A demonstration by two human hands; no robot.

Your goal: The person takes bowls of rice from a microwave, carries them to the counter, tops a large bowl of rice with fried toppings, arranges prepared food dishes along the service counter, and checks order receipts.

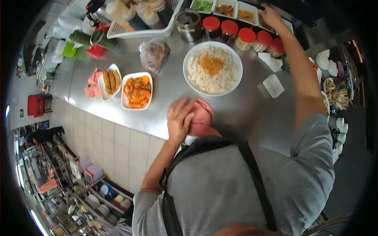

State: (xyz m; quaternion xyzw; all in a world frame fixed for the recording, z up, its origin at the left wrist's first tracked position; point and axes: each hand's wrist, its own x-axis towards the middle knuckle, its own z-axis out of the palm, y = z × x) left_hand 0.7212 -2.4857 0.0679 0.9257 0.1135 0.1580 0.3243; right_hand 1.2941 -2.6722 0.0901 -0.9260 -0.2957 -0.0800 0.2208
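Observation:
My left hand (179, 118) is closed on a bunched pink cloth (201, 115) at the counter's front edge. At the top right, my right hand (271, 18) reaches over the row of topping trays, its fingers drawn together at the tray beside the orange-brown crumbs (245, 15). What its fingertips hold is too small to make out. Between my arms stands a large white bowl (189, 84) of rice (201, 78), with a heap of orange-brown crumbs (211, 65) on top.
Left of the bowl are a saucy orange dish (138, 92), a plate of fried rolls (111, 80) and a plastic bag (154, 54). Red-lidded jars (246, 36) line the back. A small white dish (273, 85) sits right. A bottle basket (141, 32) stands behind.

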